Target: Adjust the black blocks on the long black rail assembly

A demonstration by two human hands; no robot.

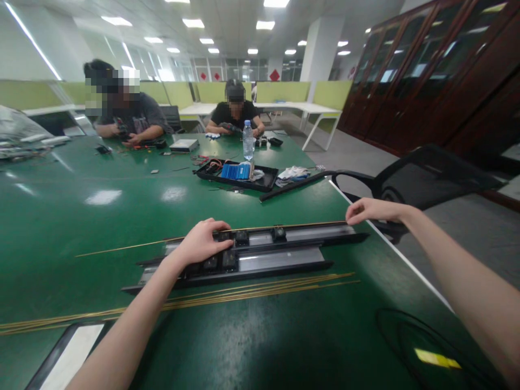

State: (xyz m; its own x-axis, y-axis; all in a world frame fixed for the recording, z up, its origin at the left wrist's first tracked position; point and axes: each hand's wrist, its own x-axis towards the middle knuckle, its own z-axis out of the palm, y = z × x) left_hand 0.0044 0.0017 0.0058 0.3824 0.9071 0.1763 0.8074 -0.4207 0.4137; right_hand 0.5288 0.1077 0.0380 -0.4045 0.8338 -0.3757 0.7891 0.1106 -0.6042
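Note:
Two long black-edged rails with pale silvery channels lie side by side on the green table: a far rail and a near rail. My left hand reaches over the far rail, thumb and fingers curled around a small black block that they partly hide. Other black blocks sit in both channels. Along the far rail's back edge runs a thin brass-coloured rod, sticking out past its left end. My right hand pinches at the rod's right end, beside the rail's tip.
More brass-coloured rods lie in front of the near rail. Farther back are a black tray with a blue item, gloves, a black strip and a water bottle. A chair stands at right. Two people sit across the table.

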